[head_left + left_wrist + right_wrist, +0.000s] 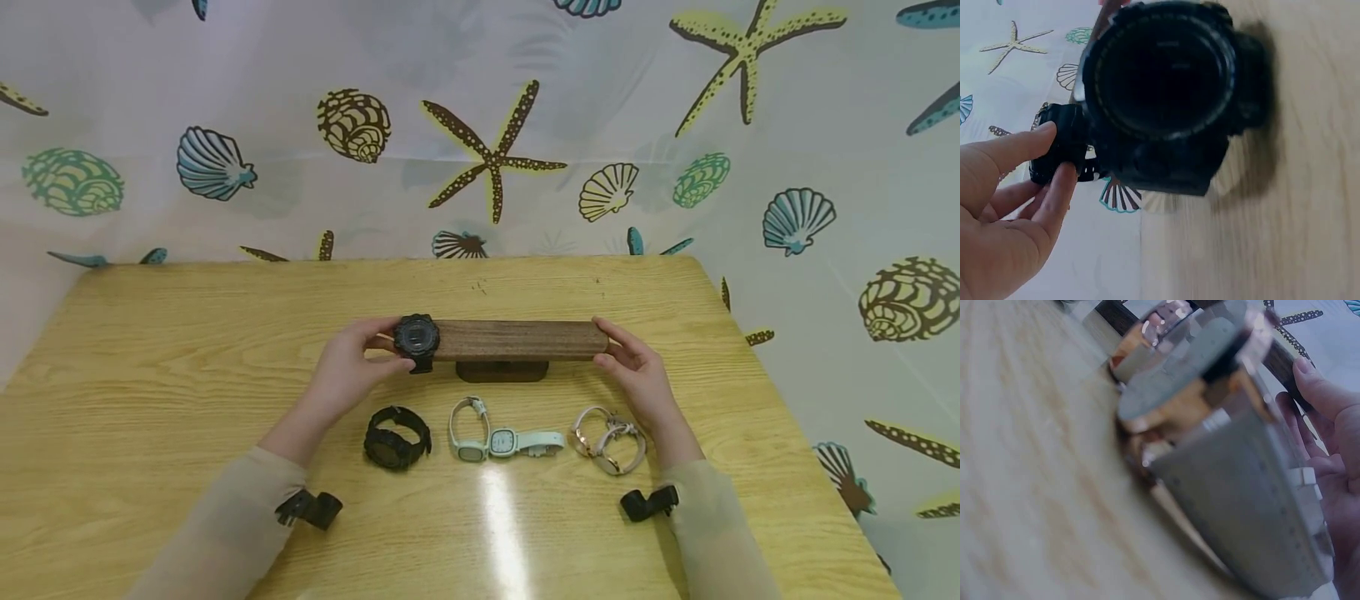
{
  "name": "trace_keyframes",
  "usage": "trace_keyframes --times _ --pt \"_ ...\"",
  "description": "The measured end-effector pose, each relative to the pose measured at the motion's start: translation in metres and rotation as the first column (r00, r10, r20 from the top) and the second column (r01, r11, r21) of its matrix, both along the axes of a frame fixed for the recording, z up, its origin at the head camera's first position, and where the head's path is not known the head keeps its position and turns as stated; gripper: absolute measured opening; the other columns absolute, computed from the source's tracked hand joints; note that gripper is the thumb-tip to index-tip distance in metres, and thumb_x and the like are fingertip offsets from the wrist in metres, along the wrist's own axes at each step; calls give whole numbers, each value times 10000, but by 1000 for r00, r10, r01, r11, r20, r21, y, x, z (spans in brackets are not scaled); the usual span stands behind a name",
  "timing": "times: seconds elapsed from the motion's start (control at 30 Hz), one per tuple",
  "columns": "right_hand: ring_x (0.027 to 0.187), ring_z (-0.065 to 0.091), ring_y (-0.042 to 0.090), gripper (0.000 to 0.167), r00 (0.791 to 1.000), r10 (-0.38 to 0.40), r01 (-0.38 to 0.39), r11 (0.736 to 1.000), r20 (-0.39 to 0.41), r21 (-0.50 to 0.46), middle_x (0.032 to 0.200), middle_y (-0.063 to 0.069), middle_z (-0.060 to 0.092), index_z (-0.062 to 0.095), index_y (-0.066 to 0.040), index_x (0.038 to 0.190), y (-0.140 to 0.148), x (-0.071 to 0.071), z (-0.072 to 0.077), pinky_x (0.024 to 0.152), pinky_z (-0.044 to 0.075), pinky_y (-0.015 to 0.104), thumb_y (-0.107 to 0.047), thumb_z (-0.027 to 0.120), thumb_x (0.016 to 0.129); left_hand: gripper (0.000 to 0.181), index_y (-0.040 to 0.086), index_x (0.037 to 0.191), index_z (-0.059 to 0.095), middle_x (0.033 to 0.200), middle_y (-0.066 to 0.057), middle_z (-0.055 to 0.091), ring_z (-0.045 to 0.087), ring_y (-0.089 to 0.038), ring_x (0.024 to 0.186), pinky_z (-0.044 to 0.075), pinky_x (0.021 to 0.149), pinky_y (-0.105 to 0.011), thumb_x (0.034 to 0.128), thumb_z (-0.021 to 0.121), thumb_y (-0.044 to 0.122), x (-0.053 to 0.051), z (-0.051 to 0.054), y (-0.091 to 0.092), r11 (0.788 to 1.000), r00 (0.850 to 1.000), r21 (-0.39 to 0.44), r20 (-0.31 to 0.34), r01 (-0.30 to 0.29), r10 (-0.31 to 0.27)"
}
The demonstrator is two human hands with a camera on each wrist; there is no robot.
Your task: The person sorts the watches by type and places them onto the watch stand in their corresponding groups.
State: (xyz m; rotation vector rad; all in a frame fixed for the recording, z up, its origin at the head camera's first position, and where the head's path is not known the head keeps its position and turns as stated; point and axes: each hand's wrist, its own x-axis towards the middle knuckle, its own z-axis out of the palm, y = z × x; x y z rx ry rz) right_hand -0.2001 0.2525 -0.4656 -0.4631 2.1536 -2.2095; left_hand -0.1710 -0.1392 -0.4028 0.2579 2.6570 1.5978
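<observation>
A dark wooden watch stand [521,340] lies crosswise on the table, its bar raised on a short base [502,372]. Around the bar's left end sits a black digital watch [417,335], pinched between thumb and fingers of my left hand [347,365]. My right hand [639,375] grips the bar's right end by thumb and fingers. In the left wrist view a second black watch [1160,75] fills the foreground, while the pinched watch [1060,144] is behind it. Rose-gold watches with pale straps [1222,494] partly hide the right hand [1341,450] in the right wrist view.
In front of the stand, a black watch [397,437], two mint-green watches [503,442] and two pale-strapped watches [609,442] lie in a row. Wood-grain table [187,350] extends to both sides. Behind it hangs a shell-patterned cloth [285,167].
</observation>
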Motion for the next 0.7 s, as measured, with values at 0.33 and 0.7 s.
trace_keyframes --times 0.33,0.7 --pt "1269 463 260 527 1000 -5 5 1000 8 4 1464 70 416 479 -102 1415 0 0 0 975 477 313 -92 650 917 585 52 1337 548 1331 -153 523 520 -347 1162 466 960 -483 815 784 173 -9 7 6 955 974 -292 -196 48 -109" --pt "1264 466 257 526 1000 -6 6 1000 7 2 1460 68 420 481 -97 1412 -1 1 1 971 480 310 -99 655 916 568 43 1290 589 1278 -151 564 513 -325 1188 452 983 -484 788 807 196 -12 11 20 936 960 -348 -244 48 -140"
